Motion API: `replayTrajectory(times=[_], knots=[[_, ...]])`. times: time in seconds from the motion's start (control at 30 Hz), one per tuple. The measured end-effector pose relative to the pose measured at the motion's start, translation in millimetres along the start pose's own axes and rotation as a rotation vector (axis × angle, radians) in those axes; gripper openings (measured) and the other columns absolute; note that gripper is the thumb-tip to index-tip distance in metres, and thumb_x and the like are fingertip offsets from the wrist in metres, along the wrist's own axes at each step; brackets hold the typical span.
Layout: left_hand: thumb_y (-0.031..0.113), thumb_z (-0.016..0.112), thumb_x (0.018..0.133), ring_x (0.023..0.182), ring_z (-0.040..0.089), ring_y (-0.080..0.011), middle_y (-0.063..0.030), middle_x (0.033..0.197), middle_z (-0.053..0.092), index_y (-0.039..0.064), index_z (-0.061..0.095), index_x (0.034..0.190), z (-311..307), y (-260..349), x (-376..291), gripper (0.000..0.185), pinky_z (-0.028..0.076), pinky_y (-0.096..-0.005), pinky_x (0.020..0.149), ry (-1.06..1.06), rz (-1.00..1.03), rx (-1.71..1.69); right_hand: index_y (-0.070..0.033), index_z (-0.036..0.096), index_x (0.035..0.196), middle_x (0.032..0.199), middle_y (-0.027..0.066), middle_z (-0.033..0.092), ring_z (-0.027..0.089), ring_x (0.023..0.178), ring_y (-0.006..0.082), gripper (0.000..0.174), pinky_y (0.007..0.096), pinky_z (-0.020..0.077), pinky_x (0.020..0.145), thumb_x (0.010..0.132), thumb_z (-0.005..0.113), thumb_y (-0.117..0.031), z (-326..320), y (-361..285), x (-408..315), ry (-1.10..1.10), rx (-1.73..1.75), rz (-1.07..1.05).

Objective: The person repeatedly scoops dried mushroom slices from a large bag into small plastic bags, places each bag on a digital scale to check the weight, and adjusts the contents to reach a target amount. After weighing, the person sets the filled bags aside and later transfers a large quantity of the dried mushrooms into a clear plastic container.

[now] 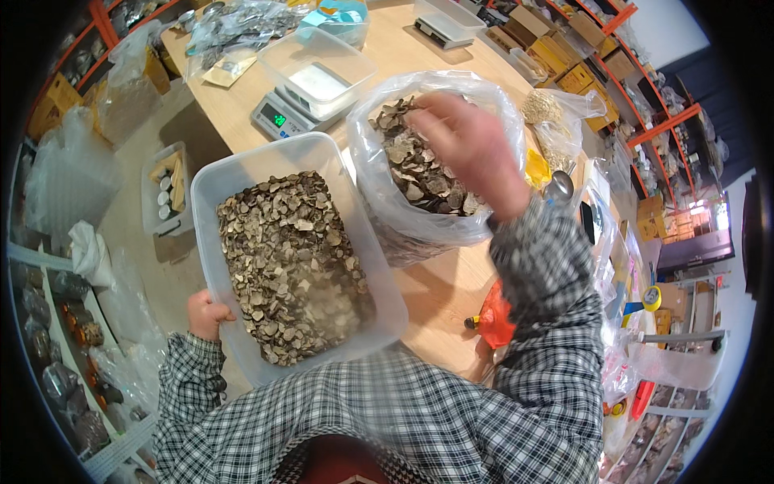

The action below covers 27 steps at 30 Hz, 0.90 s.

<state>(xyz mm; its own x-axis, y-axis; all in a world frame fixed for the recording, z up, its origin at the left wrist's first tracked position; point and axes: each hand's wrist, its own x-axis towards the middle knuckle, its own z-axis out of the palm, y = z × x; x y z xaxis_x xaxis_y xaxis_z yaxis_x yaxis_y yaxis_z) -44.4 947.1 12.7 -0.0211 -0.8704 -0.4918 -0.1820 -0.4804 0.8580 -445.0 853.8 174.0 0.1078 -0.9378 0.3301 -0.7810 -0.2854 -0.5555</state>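
Note:
My left hand grips the left rim of a translucent plastic tub, which is held close to my body. Dried brown-grey slices fill much of the tub, and those near its lower right look blurred. My right hand, smeared by motion, is over the mouth of a large clear plastic bag. Similar dried slices lie inside that bag, which stands upright on the wooden table. Whether my right fingers hold any slices cannot be made out.
Behind the tub, a digital scale with a lit display bears a clear plastic container. A bag of pale pieces, a metal scoop and a red plastic bag lie to the right. A storage bin stands on the floor at left.

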Motion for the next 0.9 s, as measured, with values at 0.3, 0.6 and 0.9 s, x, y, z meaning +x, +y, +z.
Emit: replayTrajectory(times=[0.3, 0.6, 0.9], knots=[[0.008, 0.052, 0.054, 0.053, 0.050, -0.0119, -0.0031, 0.064, 0.057, -0.004, 0.060, 0.071, 4.0, 1.8, 0.3, 0.023, 0.039, -0.0237, 0.048, 0.008, -0.008, 0.008, -0.020, 0.049, 0.131, 0.130, 0.0186, 0.046, 0.037, 0.126, 0.0355, 0.069, 0.0514, 0.0332, 0.100, 0.079, 0.053, -0.064, 42.2, 89.8, 24.4, -0.329, -0.383, -0.012], [0.003, 0.056, 0.054, 0.054, 0.052, -0.0133, -0.0053, 0.064, 0.059, -0.004, 0.061, 0.070, 2.1, 4.0, -1.9, 0.018, 0.041, -0.0251, 0.049, 0.021, -0.026, -0.053, -0.009, 0.060, 0.107, 0.107, 0.0144, 0.052, 0.047, 0.108, 0.0320, 0.058, 0.0475, 0.0380, 0.089, 0.077, 0.060, -0.058, 14.8, 78.2, -7.6, -0.416, -0.406, -0.241], [0.004, 0.058, 0.054, 0.053, 0.051, -0.0129, -0.0051, 0.060, 0.058, -0.003, 0.060, 0.066, 3.3, -0.1, -1.3, 0.015, 0.041, -0.0251, 0.049, 0.034, -0.011, -0.049, -0.007, 0.052, 0.120, 0.113, 0.0231, 0.049, 0.048, 0.107, 0.0383, 0.061, 0.0439, 0.0403, 0.092, 0.074, 0.067, -0.044, -20.7, 110.9, -40.5, -0.229, -0.343, 0.020]])
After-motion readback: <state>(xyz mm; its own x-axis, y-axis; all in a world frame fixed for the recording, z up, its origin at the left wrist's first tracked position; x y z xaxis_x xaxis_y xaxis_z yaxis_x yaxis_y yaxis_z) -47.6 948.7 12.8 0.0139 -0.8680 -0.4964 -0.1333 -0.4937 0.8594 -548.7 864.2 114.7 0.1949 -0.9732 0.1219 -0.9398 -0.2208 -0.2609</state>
